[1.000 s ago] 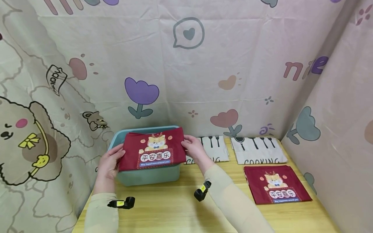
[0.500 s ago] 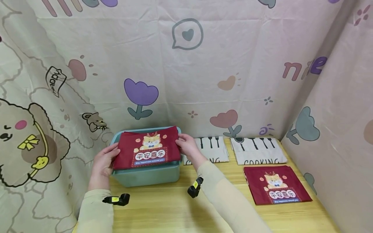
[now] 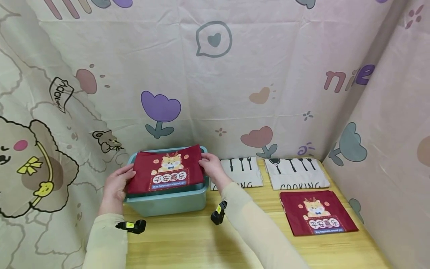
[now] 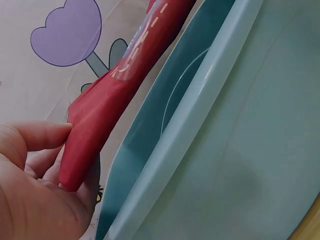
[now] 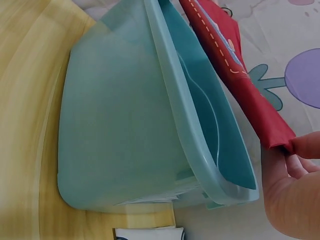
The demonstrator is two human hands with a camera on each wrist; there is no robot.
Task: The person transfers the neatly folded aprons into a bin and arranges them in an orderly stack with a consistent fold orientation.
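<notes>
A folded red apron (image 3: 142, 172) with a cartoon animal and white lettering is held over the mouth of a blue-green plastic bin (image 3: 171, 203). My left hand (image 3: 115, 185) pinches its left edge, thumb on top and fingers beneath. At the opposite edge my right hand (image 3: 212, 167) grips the cloth the same way. In the left wrist view, the red apron (image 4: 92, 125) hangs just above the bin rim (image 4: 190, 105). The right wrist view shows its corner between the thumb and fingers of my right hand (image 5: 295, 195). The bin's inside is mostly hidden.
Two folded white cloths, one in the middle (image 3: 252, 172) and one farther right (image 3: 295, 175), lie along the back of the wooden table (image 3: 181, 239). Another folded red apron (image 3: 292, 215) lies at the right. Patterned curtains (image 3: 215, 82) stand behind and at both sides.
Both hands have shifted slightly left with the red apron, bringing it more squarely over the bin. The cloths on the table have stayed in place.
</notes>
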